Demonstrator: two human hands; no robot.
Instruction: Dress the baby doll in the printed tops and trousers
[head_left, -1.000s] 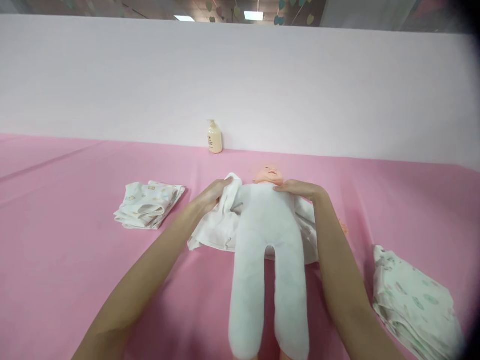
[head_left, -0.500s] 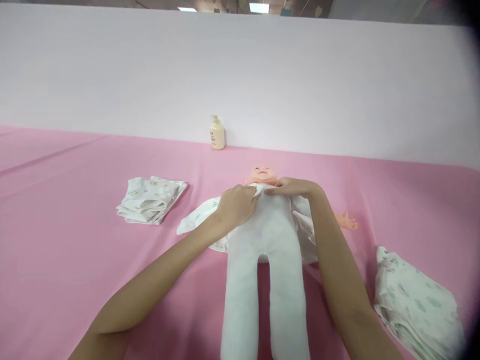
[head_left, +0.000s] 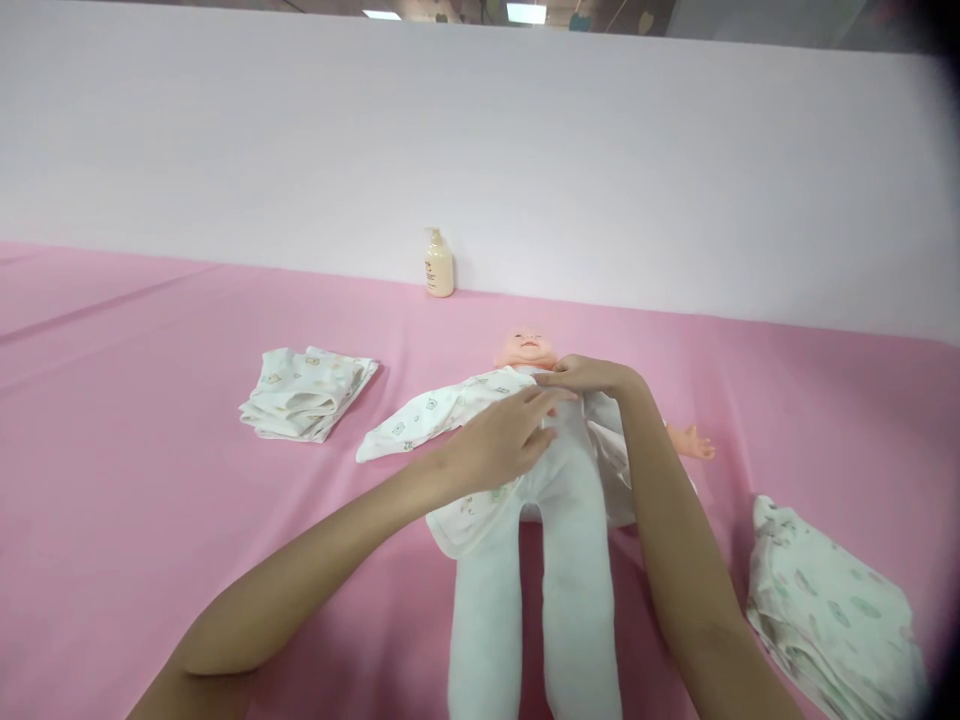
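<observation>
A baby doll point(head_left: 527, 347) with a white cloth body and legs lies on its back, its head away from me. A white patterned baby shirt point(head_left: 431, 415) is spread around it, the left front panel folded over the chest. My left hand point(head_left: 504, 442) lies over that panel, fingers stretched out and apart. Just below the doll's neck, my right hand point(head_left: 589, 375) has its fingertips closed at the shirt's upper edge. The doll's bare hand point(head_left: 694, 442) sticks out at the right. Part of the shirt's right side is hidden behind my right forearm.
A folded patterned cloth point(head_left: 307, 395) lies to the left, and another folded cloth point(head_left: 832, 605) at the lower right. A cream pump bottle point(head_left: 439, 268) stands at the back against a white panel point(head_left: 480, 150). The pink sheet point(head_left: 135, 480) covers the surface.
The shirt's left panel now covers part of the doll's chest. My left hand has moved right and down from the collar, and its fingers have opened. My right hand stays near the neck.
</observation>
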